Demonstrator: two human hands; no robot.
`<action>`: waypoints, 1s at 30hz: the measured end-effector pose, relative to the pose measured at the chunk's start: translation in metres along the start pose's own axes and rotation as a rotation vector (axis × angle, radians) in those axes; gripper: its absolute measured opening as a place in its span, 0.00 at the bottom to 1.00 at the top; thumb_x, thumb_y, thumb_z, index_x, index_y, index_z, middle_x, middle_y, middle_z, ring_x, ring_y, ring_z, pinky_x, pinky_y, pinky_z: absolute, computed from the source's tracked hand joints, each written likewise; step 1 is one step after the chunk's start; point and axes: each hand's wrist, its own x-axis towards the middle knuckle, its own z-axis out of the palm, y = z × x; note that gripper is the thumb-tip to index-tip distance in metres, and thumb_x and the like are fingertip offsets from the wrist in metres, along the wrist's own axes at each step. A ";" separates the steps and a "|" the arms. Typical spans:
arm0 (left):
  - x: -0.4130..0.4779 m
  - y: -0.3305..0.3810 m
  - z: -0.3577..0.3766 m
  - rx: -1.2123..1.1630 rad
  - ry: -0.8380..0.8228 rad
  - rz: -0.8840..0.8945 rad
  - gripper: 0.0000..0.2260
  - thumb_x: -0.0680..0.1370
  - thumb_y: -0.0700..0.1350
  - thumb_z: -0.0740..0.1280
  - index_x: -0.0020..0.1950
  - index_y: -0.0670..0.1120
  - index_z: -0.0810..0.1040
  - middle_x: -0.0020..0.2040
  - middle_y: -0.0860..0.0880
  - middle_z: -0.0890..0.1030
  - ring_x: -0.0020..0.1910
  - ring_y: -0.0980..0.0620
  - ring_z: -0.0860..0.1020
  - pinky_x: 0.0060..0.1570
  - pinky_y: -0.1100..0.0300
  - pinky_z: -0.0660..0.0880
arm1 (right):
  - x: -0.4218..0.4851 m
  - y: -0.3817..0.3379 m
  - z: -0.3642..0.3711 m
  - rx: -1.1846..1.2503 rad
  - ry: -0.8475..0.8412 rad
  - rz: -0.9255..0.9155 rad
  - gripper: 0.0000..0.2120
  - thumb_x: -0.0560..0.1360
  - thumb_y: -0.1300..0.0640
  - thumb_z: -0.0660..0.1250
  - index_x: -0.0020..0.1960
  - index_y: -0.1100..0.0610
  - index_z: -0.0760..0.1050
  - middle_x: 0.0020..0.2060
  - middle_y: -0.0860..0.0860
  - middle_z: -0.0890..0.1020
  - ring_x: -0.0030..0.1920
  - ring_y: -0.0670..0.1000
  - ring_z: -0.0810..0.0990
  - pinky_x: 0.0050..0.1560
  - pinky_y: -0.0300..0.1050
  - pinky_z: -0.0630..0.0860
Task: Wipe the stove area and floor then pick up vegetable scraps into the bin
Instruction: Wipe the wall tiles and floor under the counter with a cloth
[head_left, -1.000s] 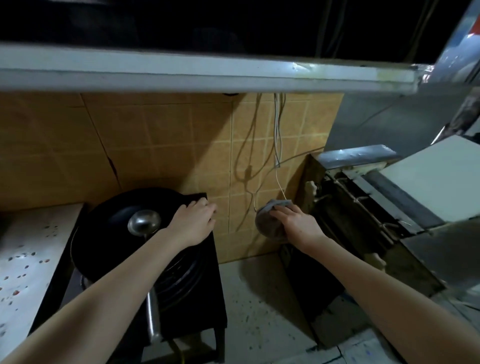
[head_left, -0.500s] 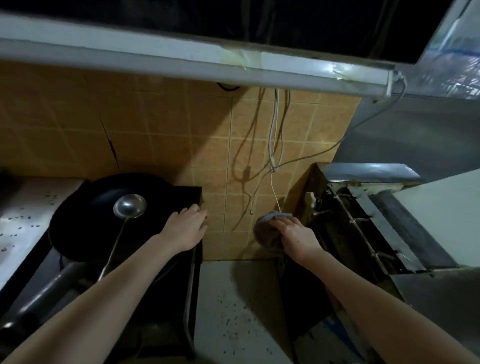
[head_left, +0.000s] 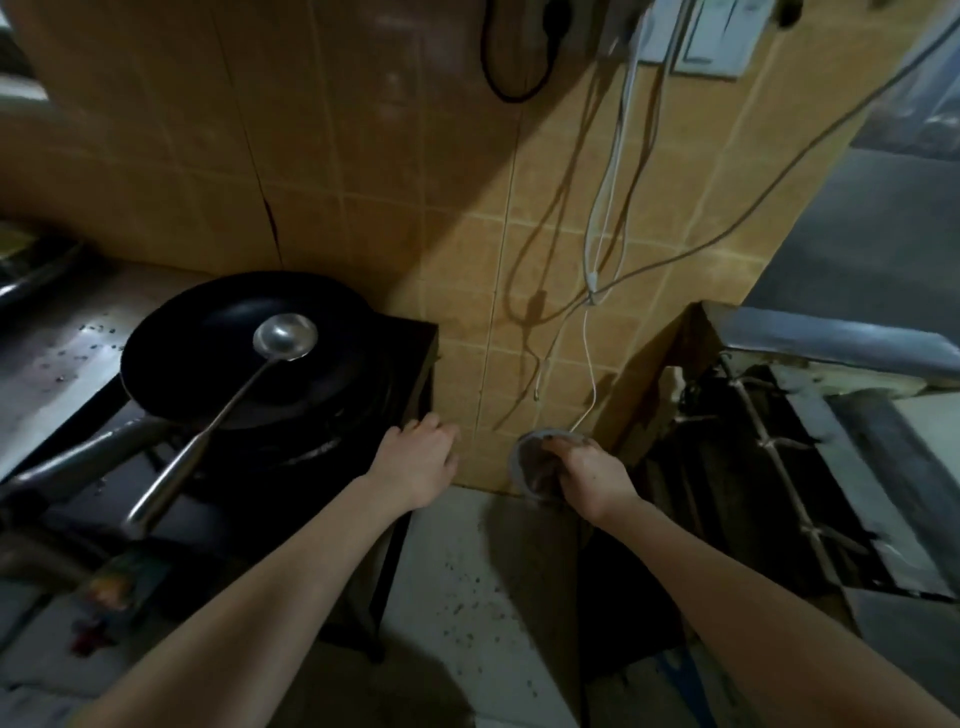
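Note:
My right hand (head_left: 589, 475) grips a grey wiping cloth (head_left: 531, 462) and holds it against the foot of the tan tiled wall (head_left: 467, 322), just above the floor. My left hand (head_left: 418, 457) rests on the right edge of the black stove (head_left: 410, 358), fingers loosely bent over its corner. A black wok (head_left: 208, 358) sits on the stove with a steel ladle (head_left: 283, 338) lying in it, handle pointing toward me. The pale floor (head_left: 467, 597) between stove and right-hand unit is speckled with dark bits.
White and dark cables (head_left: 597, 249) hang down the wall above the cloth. A metal unit with a dark open frame (head_left: 769, 457) stands at the right. A steel counter (head_left: 57, 353) with specks lies left of the stove.
The camera has tipped down and closer, so the upper shelf has left view. My right hand has slid the cloth lower on the wall. My left hand stays at the stove's edge.

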 end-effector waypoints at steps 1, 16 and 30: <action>0.005 0.000 0.013 0.017 0.005 0.001 0.15 0.82 0.48 0.56 0.67 0.47 0.69 0.65 0.45 0.70 0.64 0.44 0.70 0.63 0.48 0.67 | 0.005 0.001 0.014 0.002 0.010 -0.006 0.23 0.77 0.61 0.56 0.72 0.50 0.64 0.68 0.53 0.72 0.68 0.56 0.70 0.62 0.49 0.74; 0.124 -0.043 0.295 0.046 -0.049 -0.094 0.15 0.80 0.45 0.55 0.67 0.47 0.68 0.64 0.44 0.71 0.64 0.42 0.70 0.61 0.47 0.65 | 0.092 0.078 0.293 0.136 0.063 0.177 0.26 0.74 0.64 0.61 0.70 0.49 0.66 0.66 0.53 0.73 0.68 0.56 0.69 0.61 0.49 0.74; 0.219 -0.101 0.517 0.032 0.062 -0.050 0.14 0.80 0.44 0.57 0.65 0.46 0.70 0.61 0.45 0.73 0.58 0.44 0.74 0.54 0.51 0.72 | 0.167 0.133 0.533 0.329 0.077 0.192 0.17 0.77 0.65 0.60 0.65 0.60 0.73 0.62 0.58 0.76 0.64 0.57 0.73 0.66 0.51 0.69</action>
